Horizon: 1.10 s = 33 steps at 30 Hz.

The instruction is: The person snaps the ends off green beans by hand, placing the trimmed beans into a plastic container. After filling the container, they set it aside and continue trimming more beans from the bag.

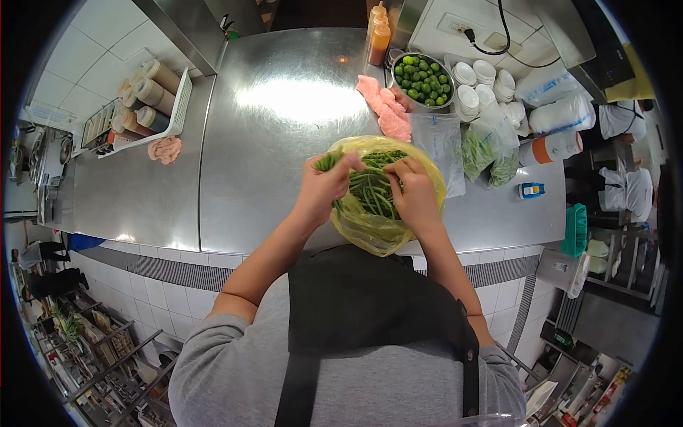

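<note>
A yellow plastic bag lies open at the front edge of the steel counter, with long green beans inside. My left hand, at the bag's left side, is closed around a bunch of green beans; part of the hand is smeared by motion. Over the right part of the bag is my right hand, its fingertips pinched together at the beans. What those fingertips hold, if anything, is too small to make out.
Behind the bag lie a pink cloth and a metal bowl of limes. White lidded cups, bagged greens and a blue-white item are at right. A bottle basket stands left. People appear far right.
</note>
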Tool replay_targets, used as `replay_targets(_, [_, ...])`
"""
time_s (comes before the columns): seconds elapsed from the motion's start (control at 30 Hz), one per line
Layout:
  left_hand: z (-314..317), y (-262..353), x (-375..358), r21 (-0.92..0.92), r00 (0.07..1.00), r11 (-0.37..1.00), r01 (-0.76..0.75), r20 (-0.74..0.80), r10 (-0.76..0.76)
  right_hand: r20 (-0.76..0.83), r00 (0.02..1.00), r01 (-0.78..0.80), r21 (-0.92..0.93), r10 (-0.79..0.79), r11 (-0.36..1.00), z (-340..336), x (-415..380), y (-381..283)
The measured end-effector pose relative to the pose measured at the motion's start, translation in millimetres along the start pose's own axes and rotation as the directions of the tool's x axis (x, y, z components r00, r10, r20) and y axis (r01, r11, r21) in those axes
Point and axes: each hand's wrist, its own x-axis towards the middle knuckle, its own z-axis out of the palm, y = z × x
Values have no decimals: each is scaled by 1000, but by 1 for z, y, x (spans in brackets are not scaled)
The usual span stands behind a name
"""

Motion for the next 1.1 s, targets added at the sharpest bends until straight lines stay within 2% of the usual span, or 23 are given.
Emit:
replay_targets(0.03, [1,0,1,328,999,944,-31,-17,39,-40,996,75,20,-74,997,-8,0,-5])
replay_targets(0.07, [3,-5,4,327,999,944,-29,-15,36,-40,997,72,18,-71,997,-17,0,-11])
replay_targets(0.1, [6,-11,8,509,939,792,-338,123,322,-20,991,131,45,-130,990,-25,0,-16])
replay_targets(0.13, [8,-15,10,612,784,519,-597,308,539,-2,982,189,73,-190,979,-29,0,-19])
replay_targets(0.17, [8,-18,11,612,783,517,-598,310,539,-5,982,189,72,-189,979,-31,1,-18])
replay_targets(0.23, [12,-13,9,679,860,535,-502,331,388,-15,958,287,140,-288,948,-35,4,-15])
replay_targets(0.27, [14,-10,8,679,859,534,-504,332,389,-16,957,288,139,-288,948,-38,4,-18])
replay_targets(0.33, [16,-5,6,611,869,621,-491,291,401,-105,994,55,300,-25,952,-44,2,-24])
replay_targets(0.37, [15,-4,6,613,870,621,-489,287,402,-103,994,57,302,-27,951,-44,1,-22])
replay_targets(0.43, [15,-3,5,581,825,600,-550,265,500,-50,992,-82,436,116,896,-42,-5,-12])
replay_targets(0.47, [16,-2,4,581,825,600,-551,268,498,-52,992,-84,435,118,896,-41,-6,-11])
replay_targets(0.53, [18,1,0,608,825,575,-548,282,489,29,983,-163,602,183,782,-38,-9,-10])
replay_targets(0.67, [23,-1,-3,581,839,616,-532,267,473,11,970,-182,697,244,693,-28,-11,-2])
replay_targets(0.73, [23,-4,-2,570,808,585,-577,297,508,216,936,-315,869,279,382,-31,-11,4])
replay_targets(0.77, [22,-5,-2,570,808,585,-577,296,509,216,936,-314,869,278,382,-31,-11,4])
replay_targets(0.83, [20,-6,-1,597,817,576,-559,275,507,350,892,-337,937,285,-96,-33,-11,4])
replay_targets(0.87, [20,-7,1,595,816,576,-561,278,507,348,893,-335,938,287,-95,-32,-10,3])
replay_targets(0.93, [21,-7,3,440,807,684,-582,215,549,81,952,-224,840,295,494,-25,-9,-1])
replay_targets(0.97, [18,-5,1,441,808,684,-581,214,548,83,952,-225,841,295,492,-26,-9,-3])
replay_targets(1.0, [16,2,-3,229,922,894,-385,125,366,139,966,-241,780,216,577,-27,-10,-6])
replay_targets(1.03, [15,6,-6,-15,986,990,-144,88,144,202,969,-244,712,142,658,-29,-10,-9])
replay_targets(1.07, [15,6,-4,-15,986,990,-143,89,144,202,969,-245,712,142,658,-29,-11,-14])
replay_targets(1.1, [16,6,-1,-120,983,978,-171,43,177,268,957,-267,682,108,681,-27,-11,-20])
